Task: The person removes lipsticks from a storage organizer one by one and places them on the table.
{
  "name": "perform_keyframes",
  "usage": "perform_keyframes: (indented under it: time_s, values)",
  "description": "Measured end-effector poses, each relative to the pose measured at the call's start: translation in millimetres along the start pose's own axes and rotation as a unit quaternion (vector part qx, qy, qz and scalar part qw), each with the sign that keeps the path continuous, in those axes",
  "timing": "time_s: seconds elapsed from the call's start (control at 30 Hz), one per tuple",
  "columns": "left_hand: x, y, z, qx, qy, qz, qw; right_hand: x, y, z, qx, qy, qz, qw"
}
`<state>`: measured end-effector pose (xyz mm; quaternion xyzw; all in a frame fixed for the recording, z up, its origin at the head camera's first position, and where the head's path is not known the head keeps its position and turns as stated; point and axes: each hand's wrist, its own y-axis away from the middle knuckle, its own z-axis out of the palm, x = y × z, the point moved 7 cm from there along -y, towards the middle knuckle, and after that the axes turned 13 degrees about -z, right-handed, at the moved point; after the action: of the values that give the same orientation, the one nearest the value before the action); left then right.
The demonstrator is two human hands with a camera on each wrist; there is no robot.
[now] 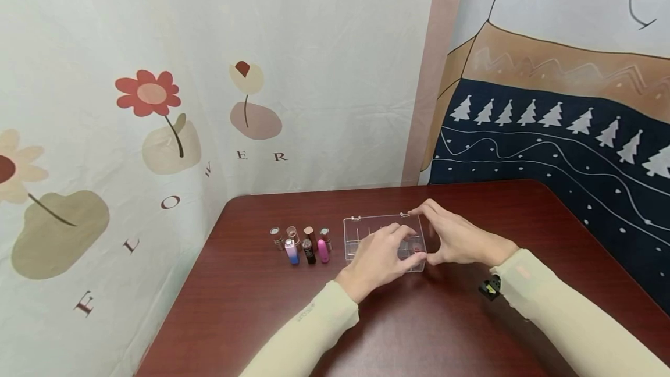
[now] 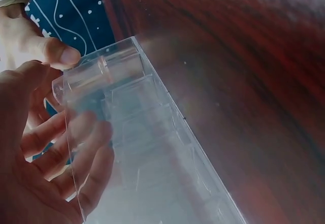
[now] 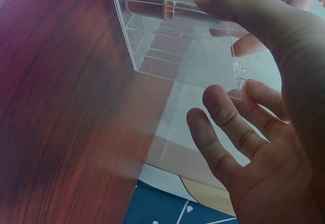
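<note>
A clear plastic compartment case point(image 1: 353, 247) with hinge tabs along its far edge sits on the table. Inside its right end stands a tube with a rosy-gold band point(image 3: 171, 3), which looks like a lipstick, its rounded top a little above the rim in the left wrist view. My left hand point(image 1: 380, 255) reaches over the case, fingers loosely bent and spread, their tips showing through the clear wall, thumb near the front right corner. Spanning the right end, my right hand point(image 1: 460, 238) grips the case between thumb at the near corner and index finger by the far corner.
Left of the case stand several lipstick-like tubes, among them a pink one point(image 1: 323, 251), a black one point(image 1: 309, 252) and a white-to-blue one point(image 1: 291, 251). Behind the dark red table point(image 1: 251, 319) hang a flower-print cloth point(image 1: 335, 86) and a tree-print cloth point(image 1: 523, 150).
</note>
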<state>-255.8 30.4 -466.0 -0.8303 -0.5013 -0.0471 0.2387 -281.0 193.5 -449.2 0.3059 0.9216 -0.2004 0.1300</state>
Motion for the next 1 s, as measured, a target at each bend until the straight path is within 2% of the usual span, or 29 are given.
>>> perform_keyframes:
  time_s: [0.23,0.6,0.87,1.0]
  values:
    - [6.4,-3.3,1.3,-0.009,0.011,0.011,0.9998,-0.1,1.3,-0.5,0.001,0.004,-0.002,1.0000]
    - [5.7,-2.9,-1.3,0.001,-0.002,0.016,0.9999,-3.9,-1.2,-2.3,0.014,0.010,-0.020,0.9997]
    - [6.6,-1.0,-13.3,0.028,0.019,0.025,0.9991,-1.6,0.4,-0.4,0.004,0.003,-0.003,1.0000]
    - [7.9,0.7,-21.9,0.053,0.022,0.034,0.9978,-0.6,-0.4,-0.6,0.001,-0.002,0.003,1.0000]
